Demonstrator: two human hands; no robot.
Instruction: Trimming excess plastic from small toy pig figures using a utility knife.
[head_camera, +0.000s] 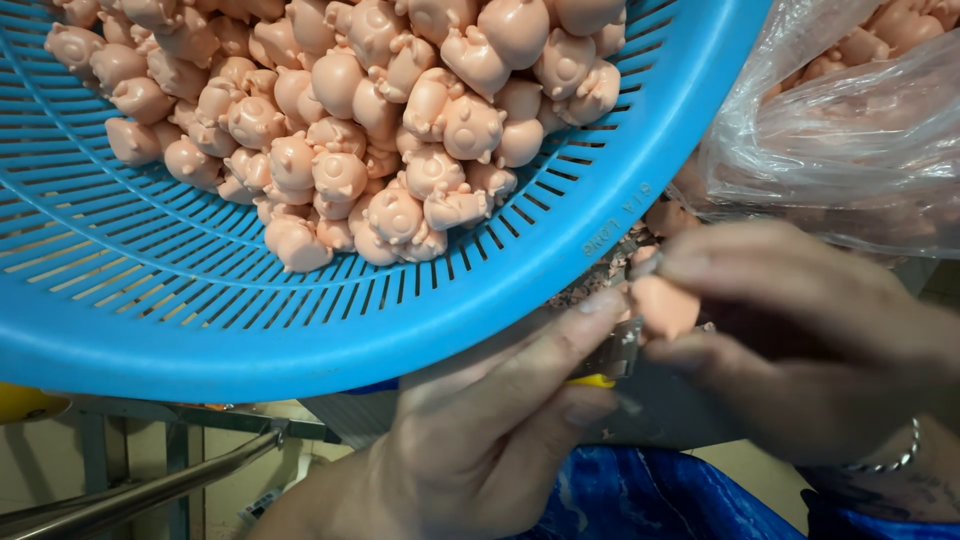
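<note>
Blurring right hand (800, 350) around pink figure (663, 305); left hand's (490, 430) tool (612, 362) half hidden.

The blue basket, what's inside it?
Inside the blue basket lies a heap of small pink pig figures, piled against its slotted wall. The ones at the bottom are covered by those on top, and the basket's upper part runs out of view.

A clear, crinkled plastic bag (850, 130) sits at the upper right, just beside the rim of the blue slotted plastic basket (300, 340). It bulges with small pink figures seen dimly through its glossy film.
</note>
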